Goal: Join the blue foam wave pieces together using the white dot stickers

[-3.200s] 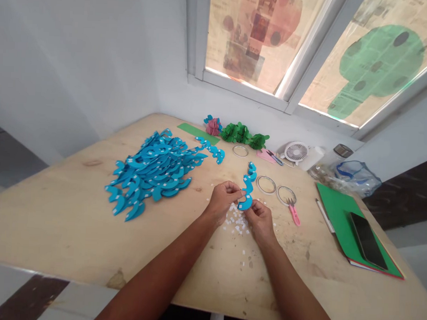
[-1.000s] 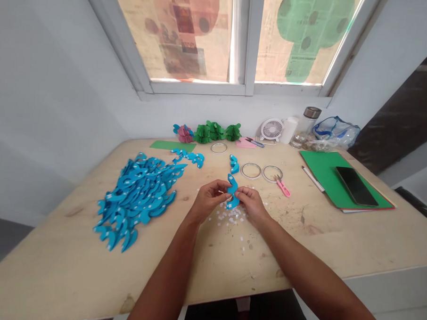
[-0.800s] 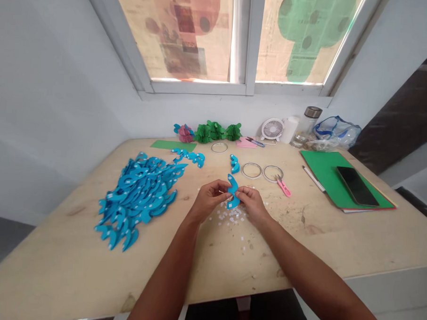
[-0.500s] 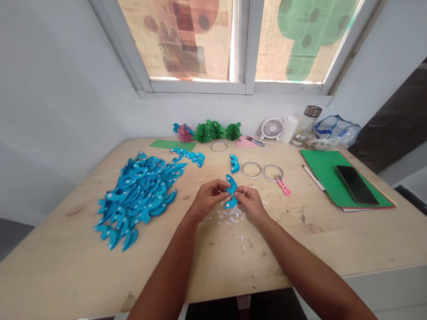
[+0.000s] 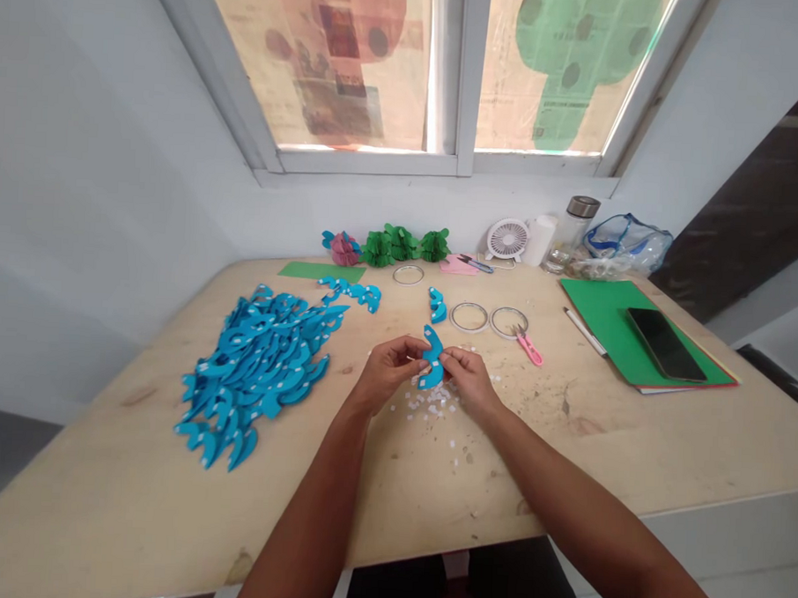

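Note:
Between my two hands is a curved, wavy-edged blue paper cutout (image 5: 433,340) with small white squares on it. My left hand (image 5: 391,369) pinches its left edge with thumb and fingers. From the other side, the fingertips of my right hand (image 5: 470,377) are closed at its right edge. Small white paper bits (image 5: 434,405) lie scattered on the table just below. A short stack of similar blue cutouts (image 5: 437,306) rests beyond my hands. Off to the left spreads a big heap of blue cutouts (image 5: 257,354), many with white squares.
Rolls of narrow tape (image 5: 469,316) and pink-handled snips (image 5: 530,347) lie past my right hand. Further right, a phone (image 5: 665,344) rests on green sheets (image 5: 599,330) beside a pen (image 5: 584,332). Along the wall stand green paper flowers (image 5: 401,243), a small fan (image 5: 507,240) and a bottle (image 5: 570,234).
My right fingertips have shifted slightly along the cutout's right edge, and the cutout has turned a little. Both hands stay in the same place.

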Demonstrator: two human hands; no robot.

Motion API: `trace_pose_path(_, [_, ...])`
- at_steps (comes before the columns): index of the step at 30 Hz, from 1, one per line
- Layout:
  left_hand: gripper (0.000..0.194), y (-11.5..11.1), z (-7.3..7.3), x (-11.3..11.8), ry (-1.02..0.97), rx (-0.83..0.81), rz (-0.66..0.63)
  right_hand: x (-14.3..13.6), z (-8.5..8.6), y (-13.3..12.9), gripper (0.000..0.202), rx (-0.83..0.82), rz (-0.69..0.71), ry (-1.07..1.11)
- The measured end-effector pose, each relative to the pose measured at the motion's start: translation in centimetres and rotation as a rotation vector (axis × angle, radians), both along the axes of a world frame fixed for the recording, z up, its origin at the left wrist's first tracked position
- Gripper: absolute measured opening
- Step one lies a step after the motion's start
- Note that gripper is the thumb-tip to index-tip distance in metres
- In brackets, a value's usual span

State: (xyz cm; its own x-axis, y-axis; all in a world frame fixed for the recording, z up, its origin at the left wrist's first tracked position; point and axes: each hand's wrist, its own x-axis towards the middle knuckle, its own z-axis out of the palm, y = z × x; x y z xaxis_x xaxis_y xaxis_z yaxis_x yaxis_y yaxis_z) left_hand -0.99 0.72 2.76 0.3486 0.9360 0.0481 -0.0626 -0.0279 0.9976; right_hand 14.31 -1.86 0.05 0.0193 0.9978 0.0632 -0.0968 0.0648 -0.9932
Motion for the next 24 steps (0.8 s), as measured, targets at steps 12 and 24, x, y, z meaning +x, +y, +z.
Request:
trace_pose_path(12, [0.030, 0.07, 0.01, -0.09, 0.008, 0.024, -0.022, 0.09, -0.12, 0.14, 0.031, 0.035, 0.021, -0.043])
trace_pose_path(24, [0.027, -0.01, 0.00, -0.16, -0.009, -0.005, -0.025, -0.02, 0.34, -0.04, 0.035, 0.018, 0.036, -0.076])
